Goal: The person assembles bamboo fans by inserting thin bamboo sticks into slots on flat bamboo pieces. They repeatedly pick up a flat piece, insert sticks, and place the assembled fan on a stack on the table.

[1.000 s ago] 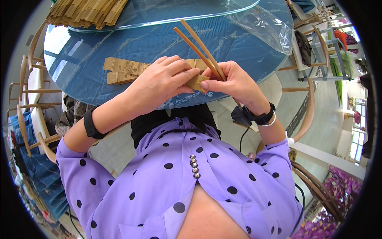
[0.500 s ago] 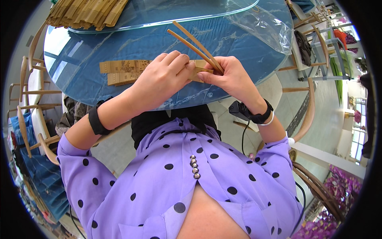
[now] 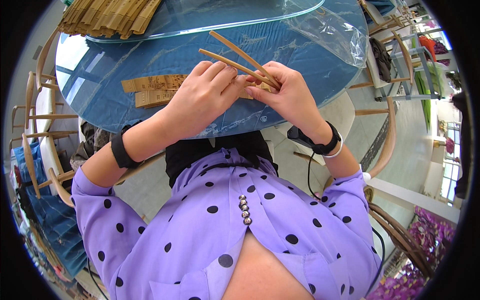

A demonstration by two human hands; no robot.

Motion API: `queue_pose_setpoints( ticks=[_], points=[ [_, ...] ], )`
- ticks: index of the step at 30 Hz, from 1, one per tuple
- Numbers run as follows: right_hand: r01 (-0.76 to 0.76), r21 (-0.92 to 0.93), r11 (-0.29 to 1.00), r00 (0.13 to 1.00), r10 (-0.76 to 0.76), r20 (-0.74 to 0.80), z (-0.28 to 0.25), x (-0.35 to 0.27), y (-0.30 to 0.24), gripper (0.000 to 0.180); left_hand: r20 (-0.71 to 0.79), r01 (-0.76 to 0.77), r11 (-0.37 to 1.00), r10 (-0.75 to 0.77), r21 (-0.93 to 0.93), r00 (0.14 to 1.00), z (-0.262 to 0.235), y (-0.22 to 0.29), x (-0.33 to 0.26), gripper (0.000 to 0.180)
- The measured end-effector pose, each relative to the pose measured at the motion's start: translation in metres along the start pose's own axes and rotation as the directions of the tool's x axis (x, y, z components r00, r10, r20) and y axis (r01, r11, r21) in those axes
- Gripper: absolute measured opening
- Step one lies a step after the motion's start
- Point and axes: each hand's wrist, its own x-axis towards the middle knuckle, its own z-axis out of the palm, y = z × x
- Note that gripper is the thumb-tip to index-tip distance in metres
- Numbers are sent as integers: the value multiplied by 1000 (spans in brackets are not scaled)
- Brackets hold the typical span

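Paper sleeves (image 3: 152, 90) lie on the table (image 3: 300, 75) left of both hands, a stack of sleeves (image 3: 107, 17) behind them.

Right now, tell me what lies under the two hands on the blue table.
Under the left hand and right hand, flat brown paper sleeves lie on the blue marble-patterned table. Their right ends are covered by the hands, which hold a pair of wooden chopsticks.
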Motion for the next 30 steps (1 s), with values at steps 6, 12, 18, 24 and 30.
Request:
queue_pose_setpoints(
  ticks=[6,12,18,24,30],
  points=[
    [-198,372,907,974,140,176,-6,-9,-11,20,-75,85,973,-103,-216,992,-17,10,5,54],
    [-221,457,861,967,131,220,-10,-16,-24,21,35,83,933,-76,-351,997,-19,8,-3,53],
    [-205,450,869,974,136,181,-10,-21,-30,20,-2,-2,982,2,-191,1000,-28,13,2,50],
    [-142,294,945,987,112,116,-9,-24,-42,19,-89,-23,993,13,-112,996,-24,19,-1,44],
    [-116,213,970,992,104,64,-7,-23,-40,15,-110,45,977,-69,-211,992,-26,20,1,39]
  ],
)
